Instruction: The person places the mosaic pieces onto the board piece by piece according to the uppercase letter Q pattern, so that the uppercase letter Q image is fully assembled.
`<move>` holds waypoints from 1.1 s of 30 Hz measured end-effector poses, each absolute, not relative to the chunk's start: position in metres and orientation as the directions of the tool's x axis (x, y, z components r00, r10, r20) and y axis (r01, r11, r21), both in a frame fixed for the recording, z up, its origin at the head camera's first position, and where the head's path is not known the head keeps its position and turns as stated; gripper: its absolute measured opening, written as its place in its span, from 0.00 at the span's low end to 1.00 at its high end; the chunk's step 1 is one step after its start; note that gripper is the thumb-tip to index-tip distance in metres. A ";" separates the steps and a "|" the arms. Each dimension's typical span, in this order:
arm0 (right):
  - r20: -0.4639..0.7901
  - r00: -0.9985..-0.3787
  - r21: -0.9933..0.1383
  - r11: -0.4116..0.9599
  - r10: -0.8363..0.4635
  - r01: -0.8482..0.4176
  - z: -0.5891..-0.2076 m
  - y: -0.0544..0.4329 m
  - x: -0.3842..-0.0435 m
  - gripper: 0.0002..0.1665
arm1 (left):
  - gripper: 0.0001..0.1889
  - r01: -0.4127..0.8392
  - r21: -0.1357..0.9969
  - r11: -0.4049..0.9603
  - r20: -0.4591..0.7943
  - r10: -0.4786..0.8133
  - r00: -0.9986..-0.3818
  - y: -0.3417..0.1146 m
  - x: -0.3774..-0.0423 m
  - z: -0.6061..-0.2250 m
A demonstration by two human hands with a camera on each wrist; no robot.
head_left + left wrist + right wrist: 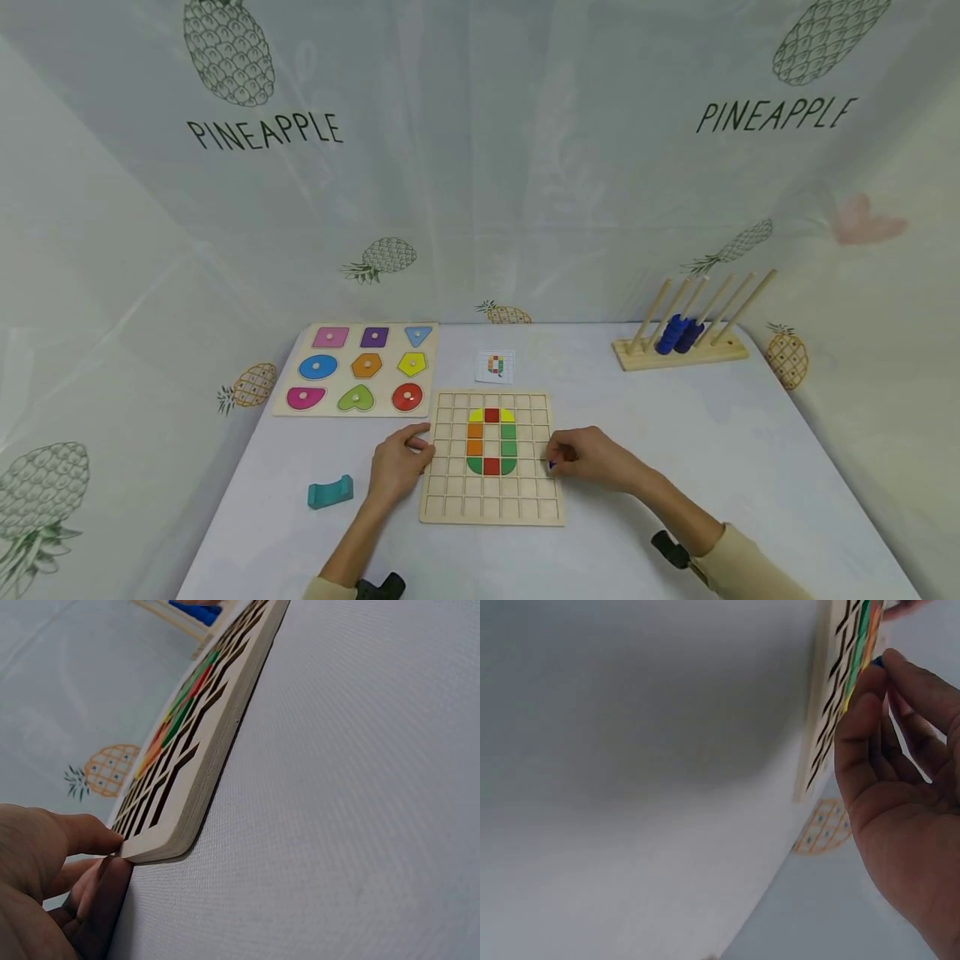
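Note:
A wooden grid board [491, 504] lies flat on the table, its colored tiles [491, 467] forming a ring of red, yellow, green and orange. My left hand [399, 465] is at the board's left edge; in the left wrist view its fingertips [105, 836] touch the edge by a rounded corner. At the right edge, my right hand [588, 457] pinches a small dark blue piece [877, 662] between thumb and finger, mostly hidden by the fingertips. A small card [483, 367] printed with a similar colored ring lies behind the board.
A shape puzzle board [390, 346] with knobbed pieces lies at the back left. A teal curved block [330, 492] sits left of my left hand. At the back right stands a wooden peg rack [637, 358] with blue pieces [672, 335] on its pegs.

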State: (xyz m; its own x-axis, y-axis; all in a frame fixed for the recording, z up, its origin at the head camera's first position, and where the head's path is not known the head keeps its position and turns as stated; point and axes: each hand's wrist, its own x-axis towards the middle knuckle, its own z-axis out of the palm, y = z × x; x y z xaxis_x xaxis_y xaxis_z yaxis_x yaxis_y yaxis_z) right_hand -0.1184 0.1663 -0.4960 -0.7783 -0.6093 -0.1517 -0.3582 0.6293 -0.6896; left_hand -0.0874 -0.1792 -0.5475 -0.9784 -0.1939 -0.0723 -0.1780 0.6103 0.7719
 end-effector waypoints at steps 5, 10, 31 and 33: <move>-0.161 -0.726 -0.749 0.562 -0.668 -0.350 -0.501 0.138 -0.118 0.05 | 0.20 -0.188 0.773 0.606 -0.087 -0.193 -0.977 -0.179 -0.088 -0.550; -0.170 -0.703 -0.760 0.547 -0.690 -0.352 -0.504 0.121 -0.117 0.05 | 0.21 -0.182 0.773 0.608 -0.085 -0.185 -0.979 -0.179 -0.089 -0.551; -0.185 -0.705 -0.699 0.596 -0.685 -0.395 -0.512 0.103 -0.107 0.03 | 0.20 -0.175 0.766 0.618 -0.068 -0.193 -0.979 -0.179 -0.088 -0.550; -0.185 -0.704 -0.692 0.599 -0.686 -0.402 -0.511 0.104 -0.107 0.02 | 0.20 -0.175 0.767 0.618 -0.068 -0.193 -0.979 -0.179 -0.089 -0.550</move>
State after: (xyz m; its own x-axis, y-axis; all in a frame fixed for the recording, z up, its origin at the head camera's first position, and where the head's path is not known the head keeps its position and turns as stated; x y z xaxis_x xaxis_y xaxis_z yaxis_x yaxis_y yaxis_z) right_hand -0.1065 0.1036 -0.5111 -0.7037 -0.6860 -0.1849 -0.4021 0.5991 -0.6924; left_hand -0.0885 -0.1795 -0.5500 -0.9789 -0.1929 -0.0676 -0.1748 0.6180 0.7665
